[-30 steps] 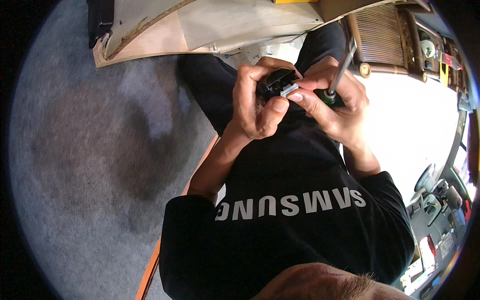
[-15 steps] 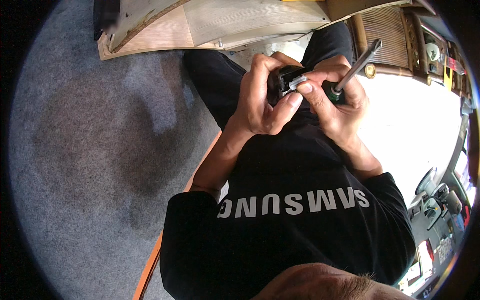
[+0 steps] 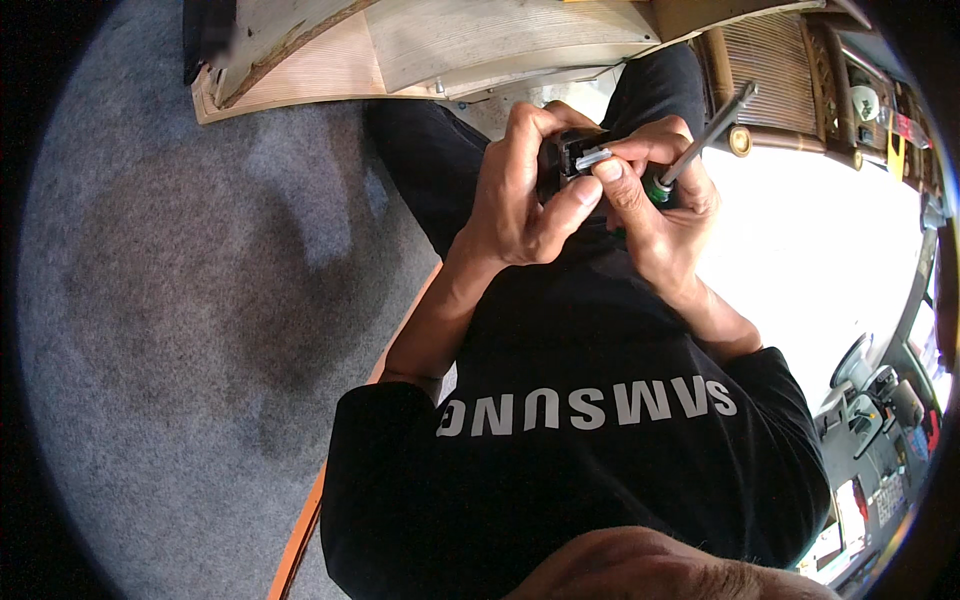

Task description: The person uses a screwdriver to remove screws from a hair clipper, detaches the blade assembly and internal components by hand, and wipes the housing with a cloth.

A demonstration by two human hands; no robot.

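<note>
Above my lap, my left hand is wrapped round a small black device with an opening that faces my right hand. Between the thumb and forefinger of my right hand is a small pale, translucent piece, its end at the device's opening. Whether it is inside or only touching, I cannot tell. My right hand also keeps a screwdriver in its other fingers. The green handle lies mostly hidden in the palm, and the metal shaft points up and to the right.
A pale wooden furniture piece stands at the far side, beyond my knees. Grey carpet spreads on the left, with an orange strip by my side. A slatted brown wooden piece is at the far right; a cluttered desk is at the near right.
My right hand has shifted slightly to the left, and the screwdriver has moved a little with it. The pale piece stays pinched at the device's opening.
</note>
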